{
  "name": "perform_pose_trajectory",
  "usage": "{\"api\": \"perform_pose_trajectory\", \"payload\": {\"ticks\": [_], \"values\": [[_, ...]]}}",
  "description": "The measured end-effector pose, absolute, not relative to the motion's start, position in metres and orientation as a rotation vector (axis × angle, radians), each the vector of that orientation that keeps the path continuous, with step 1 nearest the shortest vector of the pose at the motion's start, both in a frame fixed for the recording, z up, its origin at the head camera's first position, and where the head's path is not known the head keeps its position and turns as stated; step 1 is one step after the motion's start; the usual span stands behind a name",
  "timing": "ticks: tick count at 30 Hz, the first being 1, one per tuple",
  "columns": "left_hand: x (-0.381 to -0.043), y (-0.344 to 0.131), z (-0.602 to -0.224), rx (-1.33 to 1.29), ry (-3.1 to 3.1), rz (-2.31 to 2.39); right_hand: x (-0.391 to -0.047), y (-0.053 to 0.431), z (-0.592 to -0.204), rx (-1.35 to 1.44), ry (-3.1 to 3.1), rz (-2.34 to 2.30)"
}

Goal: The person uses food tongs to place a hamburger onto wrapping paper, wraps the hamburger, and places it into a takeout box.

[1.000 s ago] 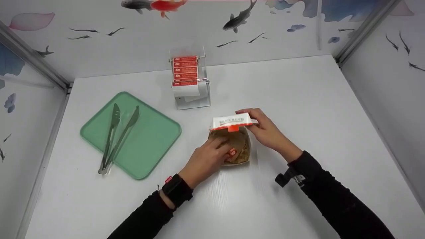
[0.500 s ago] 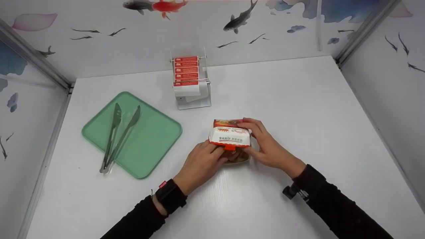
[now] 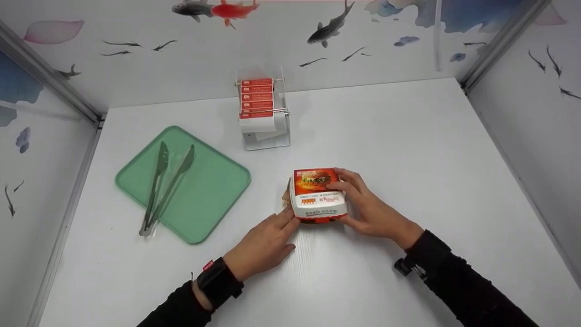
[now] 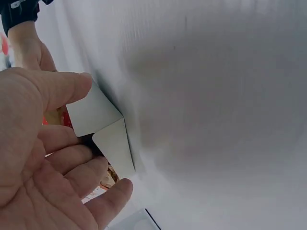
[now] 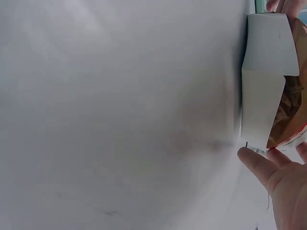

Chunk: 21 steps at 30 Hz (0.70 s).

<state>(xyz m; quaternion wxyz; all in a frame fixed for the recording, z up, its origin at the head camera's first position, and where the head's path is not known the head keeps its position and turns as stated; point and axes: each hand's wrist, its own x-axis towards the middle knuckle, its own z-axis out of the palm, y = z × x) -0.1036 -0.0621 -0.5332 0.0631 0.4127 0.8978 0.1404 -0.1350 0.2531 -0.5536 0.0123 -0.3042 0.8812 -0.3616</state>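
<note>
A red and white burger box (image 3: 317, 193) sits on the white table with its lid lowered. In the wrist views its white base (image 5: 263, 105) shows under the lid, with a gap between them. Brown wrapping paper (image 5: 290, 108) shows in that gap; whatever it wraps is hidden. My right hand (image 3: 374, 204) grips the lid from the right, fingers on its top and side, thumb by the front corner. With fingers nearly straight, my left hand (image 3: 261, 247) touches the box's front left corner, its thumb standing apart. The left wrist view shows the left fingertips (image 4: 117, 194) along the gap.
A green tray (image 3: 209, 213) lies to the left, and metal tongs (image 3: 156, 190) rest across it, their joined end over its front edge. Behind the box stands a dispenser (image 3: 268, 141) with a roll of red labels (image 3: 257, 97). Printed walls enclose the table.
The right hand has brought the lid down and forward over the base. My left hand has come out of the box, moving left and toward me, to its front corner.
</note>
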Motion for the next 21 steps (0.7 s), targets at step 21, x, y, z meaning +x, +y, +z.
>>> {"api": "perform_pose_trajectory", "payload": {"ticks": [21], "values": [[-0.152,-0.069,-0.545,0.291,2.611,1.458,-0.133,0.251,-0.56,-0.958,2.804,-1.053]]}}
